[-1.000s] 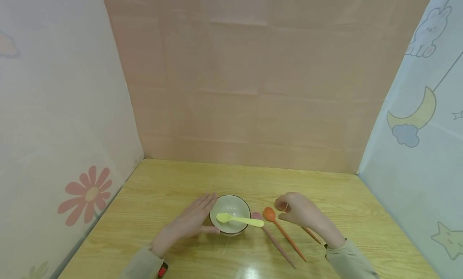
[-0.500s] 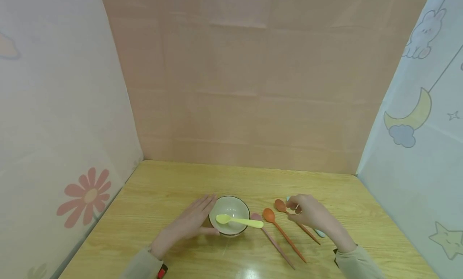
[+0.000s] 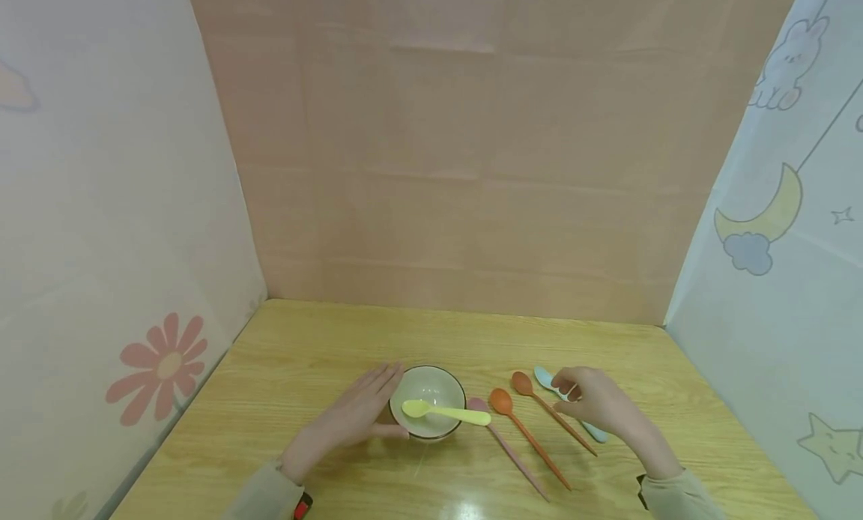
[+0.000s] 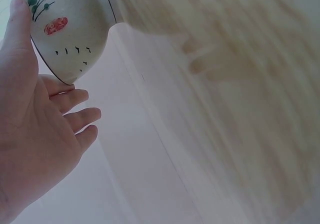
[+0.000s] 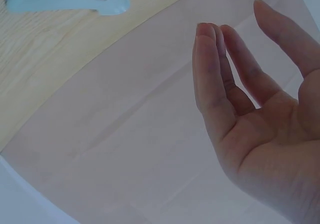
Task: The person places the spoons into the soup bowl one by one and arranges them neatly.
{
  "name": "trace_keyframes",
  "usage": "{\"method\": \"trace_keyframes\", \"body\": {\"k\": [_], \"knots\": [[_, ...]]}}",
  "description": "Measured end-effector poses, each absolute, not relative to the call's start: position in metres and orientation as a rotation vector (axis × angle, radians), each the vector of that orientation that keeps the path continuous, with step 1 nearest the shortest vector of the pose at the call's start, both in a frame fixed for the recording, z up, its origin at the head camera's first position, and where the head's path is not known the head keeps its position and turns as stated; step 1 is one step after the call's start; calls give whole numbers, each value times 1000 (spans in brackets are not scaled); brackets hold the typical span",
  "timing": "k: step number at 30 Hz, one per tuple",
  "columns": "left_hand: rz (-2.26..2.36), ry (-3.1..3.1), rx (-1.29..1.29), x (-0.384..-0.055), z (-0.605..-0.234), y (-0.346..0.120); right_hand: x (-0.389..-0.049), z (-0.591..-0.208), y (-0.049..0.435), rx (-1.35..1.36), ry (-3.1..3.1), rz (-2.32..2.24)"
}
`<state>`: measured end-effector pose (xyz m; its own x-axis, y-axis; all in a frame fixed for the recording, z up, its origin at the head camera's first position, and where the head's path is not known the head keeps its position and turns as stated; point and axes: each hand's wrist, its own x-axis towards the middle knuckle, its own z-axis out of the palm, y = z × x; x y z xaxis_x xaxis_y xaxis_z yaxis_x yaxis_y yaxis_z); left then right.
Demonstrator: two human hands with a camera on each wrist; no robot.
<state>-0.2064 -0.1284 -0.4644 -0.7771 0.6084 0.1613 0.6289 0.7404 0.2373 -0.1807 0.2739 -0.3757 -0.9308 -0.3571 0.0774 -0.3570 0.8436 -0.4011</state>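
Observation:
My left hand (image 3: 357,406) lies against the left side of a pale bowl (image 3: 434,384) with a dark rim. Its fingers are straight, the thumb spread low along the bowl. The left wrist view shows the bowl's outer wall (image 4: 75,31) with painted green leaves and a red mark. Across the bowl rests a yellow spoon (image 3: 448,411), its handle reaching past the right rim. My right hand (image 3: 596,400), holding nothing, hovers over a light blue spoon (image 3: 544,378), partly covering it. In the right wrist view its fingers are loosely bent, apart from the thumb, with the light blue spoon beyond.
Right of the bowl lie a pink spoon (image 3: 512,452), an orange spoon (image 3: 536,439) and a darker orange spoon (image 3: 562,416), handles slanting toward the front right. Printed cloth walls stand left and right of the wooden table (image 3: 323,333); a plain backdrop (image 3: 472,168) closes the rear.
My right hand has moved to the right, off the darker orange spoon and over to the light blue one, uncovering both bowls of these spoons. The left hand and bowl stay put.

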Motion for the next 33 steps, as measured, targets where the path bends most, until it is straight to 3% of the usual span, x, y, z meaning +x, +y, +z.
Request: {"method": "trace_keyframes", "body": {"k": [33], "knots": [[-429, -2857, -1027, -207, -467, -129, -174, -402, 320, -354, 3022, -770]]}}
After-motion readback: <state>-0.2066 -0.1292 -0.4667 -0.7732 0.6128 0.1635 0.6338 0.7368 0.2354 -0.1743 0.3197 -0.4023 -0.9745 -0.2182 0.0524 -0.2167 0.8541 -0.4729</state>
